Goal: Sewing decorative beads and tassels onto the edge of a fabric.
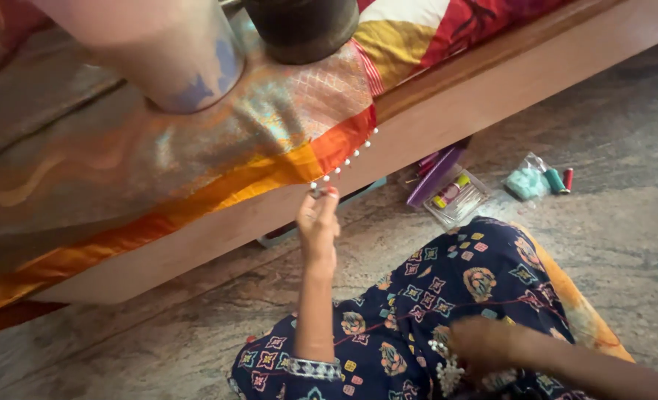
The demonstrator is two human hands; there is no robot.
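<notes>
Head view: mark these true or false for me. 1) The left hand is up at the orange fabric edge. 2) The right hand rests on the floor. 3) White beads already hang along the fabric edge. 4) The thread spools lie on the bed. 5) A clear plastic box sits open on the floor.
1) True: the left hand pinches at the orange edge.
2) False: the right hand rests on the lap, on a cluster of white beads.
3) True: a row of beads hangs there.
4) False: the spools lie on the floor.
5) True: the box is open by the bed frame.
</notes>
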